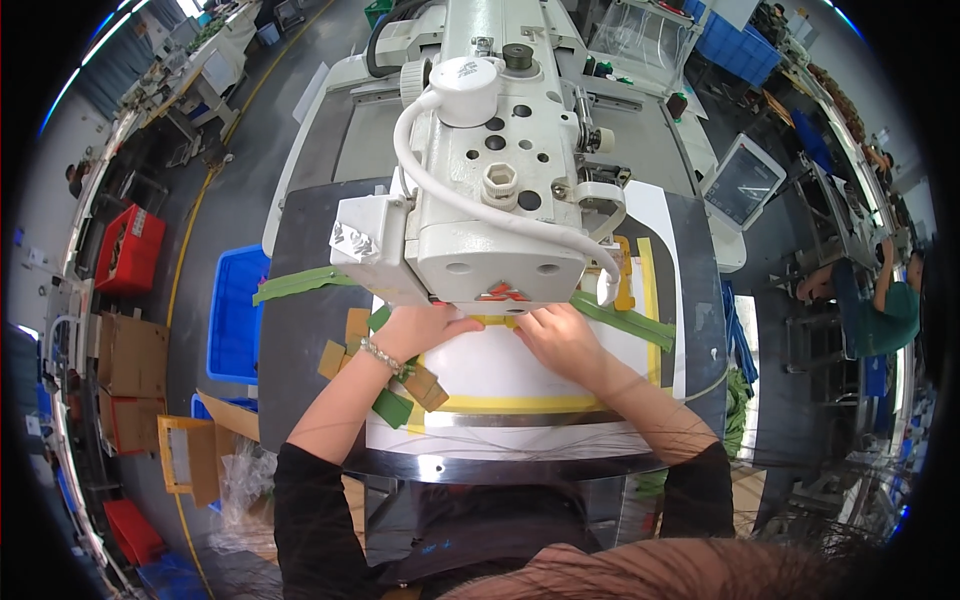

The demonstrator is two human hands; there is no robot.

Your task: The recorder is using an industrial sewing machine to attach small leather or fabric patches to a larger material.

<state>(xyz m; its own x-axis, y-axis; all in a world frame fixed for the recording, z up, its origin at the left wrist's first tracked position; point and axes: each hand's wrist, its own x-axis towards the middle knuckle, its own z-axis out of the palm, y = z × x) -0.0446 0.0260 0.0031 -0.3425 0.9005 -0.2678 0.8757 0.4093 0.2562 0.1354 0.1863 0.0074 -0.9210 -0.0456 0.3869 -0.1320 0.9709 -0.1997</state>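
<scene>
A white industrial sewing machine head (500, 240) covers the middle of the work. Under its front edge, my left hand (425, 330) lies low on a white sheet (490, 365), thumb stretched to the right and the other fingers mostly hidden. Opposite it, my right hand (560, 340) bends its fingers together at a short yellow strip (495, 320); what they hold is hidden. One green strap (300, 285) sticks out to the left of the head, another green strap (630, 325) to the right. Tan and green pieces (425, 385) lie beside my left wrist.
Yellow tape (530, 404) edges the white sheet on the dark machine table (300, 370). A control screen (745, 180) stands at the right. Left of the table are a blue bin (235, 315) and an open cardboard box (205, 450). A person in green (890, 310) sits far right.
</scene>
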